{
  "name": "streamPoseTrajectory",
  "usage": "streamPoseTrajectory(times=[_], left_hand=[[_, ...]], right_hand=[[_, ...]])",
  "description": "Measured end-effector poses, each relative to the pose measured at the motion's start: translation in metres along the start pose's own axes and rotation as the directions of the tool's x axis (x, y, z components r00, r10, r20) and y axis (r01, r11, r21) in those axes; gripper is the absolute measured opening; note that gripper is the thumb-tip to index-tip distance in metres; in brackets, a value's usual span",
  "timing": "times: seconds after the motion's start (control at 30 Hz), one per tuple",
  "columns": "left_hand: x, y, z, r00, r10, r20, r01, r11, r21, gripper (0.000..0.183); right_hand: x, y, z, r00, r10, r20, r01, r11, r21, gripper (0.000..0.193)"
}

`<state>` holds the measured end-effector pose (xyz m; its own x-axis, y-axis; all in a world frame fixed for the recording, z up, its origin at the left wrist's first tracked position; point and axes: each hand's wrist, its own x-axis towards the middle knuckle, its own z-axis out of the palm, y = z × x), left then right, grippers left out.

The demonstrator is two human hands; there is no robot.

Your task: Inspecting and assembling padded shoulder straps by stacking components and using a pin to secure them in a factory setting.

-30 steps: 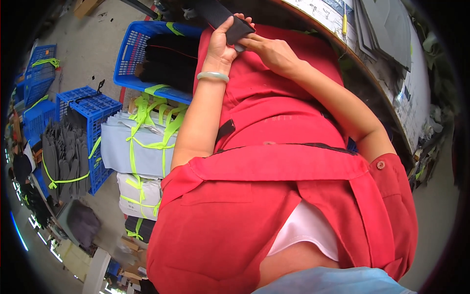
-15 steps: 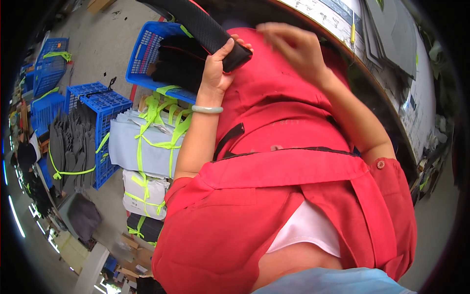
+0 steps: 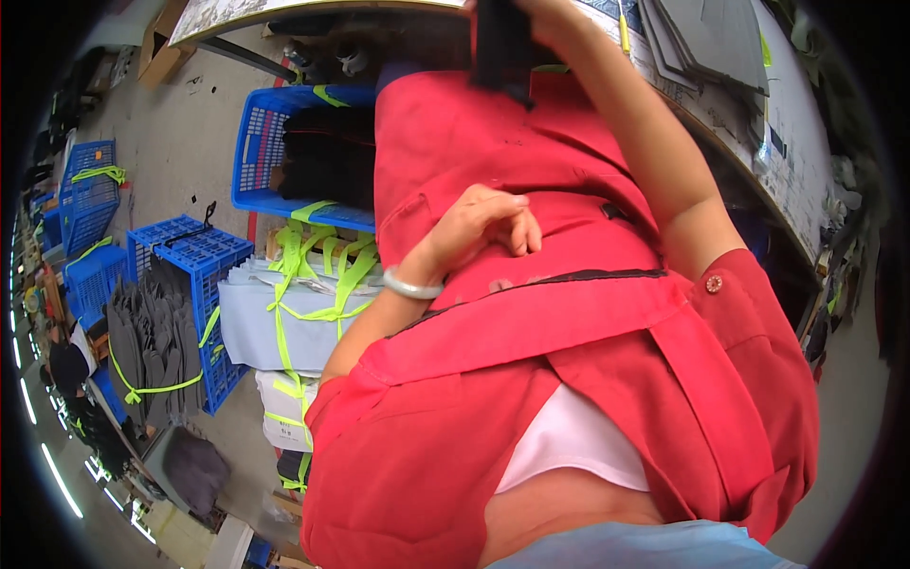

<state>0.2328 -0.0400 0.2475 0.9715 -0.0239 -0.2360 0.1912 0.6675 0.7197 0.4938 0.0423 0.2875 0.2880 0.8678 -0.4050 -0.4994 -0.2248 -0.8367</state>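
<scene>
We are seeing the right hand (image 3: 531, 11) reaching up to twelve o'clock, its fingers closing around a flat, matte black piece (image 3: 500, 43) that is hanging straight down from the grip over the red apron (image 3: 531, 313); the hand itself is partly cut off by the picture's rim. The left hand (image 3: 488, 223) is hovering at the centre, just above the smooth red cloth, fingers loosely curled and holding nothing, with a pale, glossy bangle (image 3: 409, 284) circling the wrist. At ten o'clock a blue plastic lattice crate (image 3: 256, 156) is holding dark folded fabric. At nine o'clock pale grey stacks (image 3: 256, 327), bound with neon-green straps, are lying beside a second blue crate (image 3: 204, 261). At one o'clock flat grey sheets (image 3: 711, 38) are resting on the curved worktable (image 3: 787, 161).
</scene>
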Motion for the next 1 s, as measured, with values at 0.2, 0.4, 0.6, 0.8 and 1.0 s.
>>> streamPoseTrajectory(times=[0.2,0.4,0.6,0.8,1.0], left_hand=[[0.014,0.056,-0.044,0.673,0.49,-0.555,-0.235,0.852,0.467,0.045],[0.014,-0.001,0.001,0.927,0.356,-0.117,-0.229,0.784,0.577,0.03],[0.018,0.05,-0.062,0.852,0.339,-0.399,-0.335,0.939,0.08,0.024],[0.006,0.06,-0.08,0.659,0.351,-0.666,-0.563,0.816,-0.127,0.028],[0.016,0.038,-0.088,0.651,0.308,-0.694,-0.584,0.788,-0.198,0.029]], right_hand=[[-0.026,0.018,0.035,0.923,0.107,0.369,-0.069,0.991,-0.114,0.029],[-0.001,-0.039,-0.011,0.995,-0.033,0.097,0.036,0.999,-0.036,0.035],[-0.026,0.036,0.05,0.886,0.127,0.445,-0.03,0.975,-0.218,0.038],[-0.048,0.038,0.008,0.831,-0.05,0.554,0.352,0.818,-0.454,0.06],[-0.077,0.087,0.03,0.934,-0.175,0.31,0.274,0.909,-0.313,0.025]])
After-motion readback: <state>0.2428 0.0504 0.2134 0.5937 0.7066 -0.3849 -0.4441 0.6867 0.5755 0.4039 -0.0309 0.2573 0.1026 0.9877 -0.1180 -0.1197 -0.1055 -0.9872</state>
